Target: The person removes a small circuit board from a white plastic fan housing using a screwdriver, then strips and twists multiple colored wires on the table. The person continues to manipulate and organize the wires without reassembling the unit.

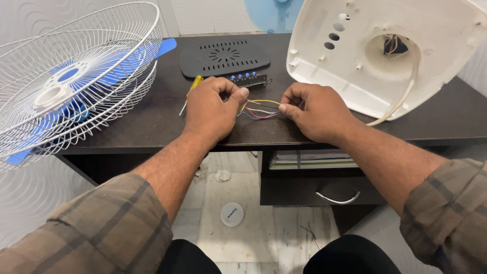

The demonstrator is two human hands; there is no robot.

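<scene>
Stretching between the two hands at the middle of the frame, a bundle of thin coloured wires (yellow, white, red, blue) lies just above the front edge of the dark worktop. The left hand has its grip pressed together on one end of the wires, fingers curled so the wire ends are hidden inside. The right hand pinches the other end between thumb and forefinger; where the wires go beyond it cannot be made out.

Just behind the left hand sits a small black switch strip with blue buttons, partly covered by the knuckles. A yellow-handled screwdriver lies beside the left hand, its tip hard to see. Farther back rests a dark vented cover plate.

At upper right a white fan base shell leans, cut off by the frame edge, with a pale cord trailing from its round opening. At left, a white wire fan guard over blue blades runs out of frame. Below the worktop, a drawer with a metal handle and a round white cap on the floor.
</scene>
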